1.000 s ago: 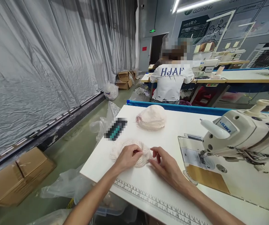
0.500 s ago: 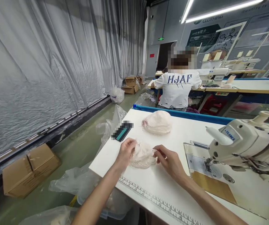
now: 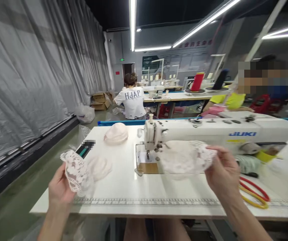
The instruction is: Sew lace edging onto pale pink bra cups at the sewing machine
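The left hand (image 3: 61, 185) holds a white floral lace piece with a scalloped edge (image 3: 75, 170) above the left part of the white bench (image 3: 124, 187); its fingers are closed on the lace, their tips partly hidden behind it. The right hand (image 3: 223, 172) pinches the lace-trimmed end of a pale cream, soft fabric piece (image 3: 181, 157) between narrowed fingers. This piece stretches leftward in front of the white JUKI sewing machine (image 3: 196, 129), its far end near the needle area; blur hides whether it touches the machine.

Just beside the lace, a pale pink, rounded fabric piece (image 3: 100, 167) lies on the bench. A second pale pink, domed fabric bundle (image 3: 116, 133) sits farther back. A flat dark object with a teal panel (image 3: 83, 150) is at the left edge, partly pixelated. Near the right forearm lie a red ring (image 3: 258, 189) and a yellow ring (image 3: 253, 200). A printed ruler strip (image 3: 146, 201) runs along the front.
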`<state>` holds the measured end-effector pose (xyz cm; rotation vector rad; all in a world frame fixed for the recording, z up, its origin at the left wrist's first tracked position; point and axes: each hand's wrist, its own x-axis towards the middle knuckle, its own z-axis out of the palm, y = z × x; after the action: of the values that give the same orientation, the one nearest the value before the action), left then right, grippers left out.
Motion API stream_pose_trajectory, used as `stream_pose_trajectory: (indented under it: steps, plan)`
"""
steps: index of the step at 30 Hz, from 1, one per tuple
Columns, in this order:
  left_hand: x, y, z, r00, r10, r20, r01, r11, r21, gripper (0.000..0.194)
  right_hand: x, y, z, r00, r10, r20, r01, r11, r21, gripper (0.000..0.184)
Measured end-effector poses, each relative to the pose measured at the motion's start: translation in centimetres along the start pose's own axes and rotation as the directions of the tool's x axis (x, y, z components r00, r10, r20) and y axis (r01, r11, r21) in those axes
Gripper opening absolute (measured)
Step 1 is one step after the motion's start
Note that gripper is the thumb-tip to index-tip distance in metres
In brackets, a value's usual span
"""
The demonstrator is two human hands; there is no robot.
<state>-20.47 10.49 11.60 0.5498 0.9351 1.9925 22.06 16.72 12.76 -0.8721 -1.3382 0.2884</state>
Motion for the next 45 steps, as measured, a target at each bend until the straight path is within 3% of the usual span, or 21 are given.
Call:
stream_pose_trajectory:
  steps: [2,3,5,6,7,8,9,10,12,14,17,19,21,24,27,29,33,34,39,45]
  plan:
    - [-0.4,-0.4,2.2,1.0,0.022,0.016,-0.023,0.998,0.062,0.014,1.5,0.0,-3.6,0.995,-0.067,-0.072,0.07,0.997,0.033,0.006]
    - [-0.8,-0.9,3.5,0.996,0.058,0.067,-0.068,0.985,0.159,0.014,2.2,0.1,-4.6,0.995,-0.09,-0.043,0.092,0.995,0.028,0.005]
    - [-1.6,-3.0,6.3,0.951,0.083,0.297,-0.21,0.88,0.427,0.011,3.1,0.8,-5.0,0.978,-0.12,0.172,0.121,0.993,0.001,0.006]
    - [-2.0,-4.5,7.5,0.894,0.048,0.446,-0.319,0.767,0.557,0.012,3.1,1.5,-4.4,0.932,-0.109,0.346,0.124,0.992,-0.02,0.009]
    - [-2.4,-6.2,8.6,0.81,-0.045,0.584,-0.426,0.64,0.64,0.014,2.9,2.3,-3.5,0.833,-0.086,0.546,0.134,0.99,-0.049,0.012]
    - [-2.8,-8.1,9.4,0.714,-0.183,0.676,-0.516,0.515,0.685,0.017,2.5,3.3,-2.4,0.692,-0.026,0.721,0.136,0.986,-0.095,0.015]
    - [-3.2,-9.9,9.9,0.607,-0.291,0.739,-0.613,0.42,0.669,0.019,1.8,4.3,-1.3,0.587,0.041,0.809,0.134,0.98,-0.147,0.019]
    - [-3.5,-11.6,10.1,0.523,-0.345,0.779,-0.7,0.347,0.624,0.019,1.0,5.3,-0.3,0.53,0.088,0.843,0.142,0.971,-0.19,0.025]
    - [-4.0,-13.9,10.0,0.427,-0.39,0.816,-0.819,0.215,0.532,0.021,-0.7,6.9,1.1,0.517,0.126,0.847,0.155,0.959,-0.237,0.03]
    - [-4.0,-14.9,9.6,0.364,-0.401,0.841,-0.884,0.136,0.448,0.024,-2.1,7.6,1.5,0.506,0.08,0.859,0.24,0.943,-0.229,0.026]
    - [-3.6,-14.9,9.0,0.257,-0.437,0.862,-0.933,0.12,0.339,0.032,-3.2,7.8,1.3,0.459,-0.016,0.888,0.401,0.896,-0.191,0.024]
    - [-3.3,-14.7,8.8,0.213,-0.49,0.845,-0.949,0.101,0.298,0.04,-3.8,7.9,1.2,0.458,-0.023,0.889,0.453,0.866,-0.211,0.027]
    - [-3.2,-14.8,8.8,0.208,-0.548,0.81,-0.955,0.065,0.29,0.048,-4.4,8.2,1.2,0.451,-0.001,0.893,0.491,0.835,-0.247,0.036]
    - [-3.2,-15.1,9.3,0.233,-0.59,0.773,-0.951,0.027,0.307,0.051,-5.4,8.7,1.7,0.418,0.058,0.907,0.516,0.806,-0.29,0.044]
    - [-3.4,-15.2,10.0,0.25,-0.621,0.743,-0.943,0.016,0.331,0.051,-5.5,8.7,1.9,0.417,0.093,0.904,0.514,0.796,-0.319,0.049]
    - [-3.5,-15.0,10.4,0.262,-0.636,0.726,-0.938,0.009,0.346,0.051,-4.9,8.5,1.6,0.453,0.081,0.888,0.507,0.796,-0.331,0.049]
    - [-3.5,-14.9,10.7,0.308,-0.568,0.763,-0.935,-0.035,0.352,0.05,-2.7,8.1,0.2,0.586,0.063,0.808,0.437,0.815,-0.38,0.042]
    - [-3.5,-15.0,10.6,0.306,-0.551,0.777,-0.94,-0.043,0.339,0.051,-2.5,8.2,-0.2,0.583,0.062,0.81,0.432,0.821,-0.374,0.041]
    - [-3.3,-15.9,10.0,0.264,-0.576,0.774,-0.953,-0.033,0.301,0.051,-3.7,9.4,-0.8,0.374,0.089,0.923,0.544,0.786,-0.296,0.045]
    - [-3.7,-16.0,10.3,0.279,-0.592,0.756,-0.95,-0.055,0.307,0.057,-5.1,9.5,0.0,0.384,0.156,0.91,0.524,0.774,-0.354,0.054]
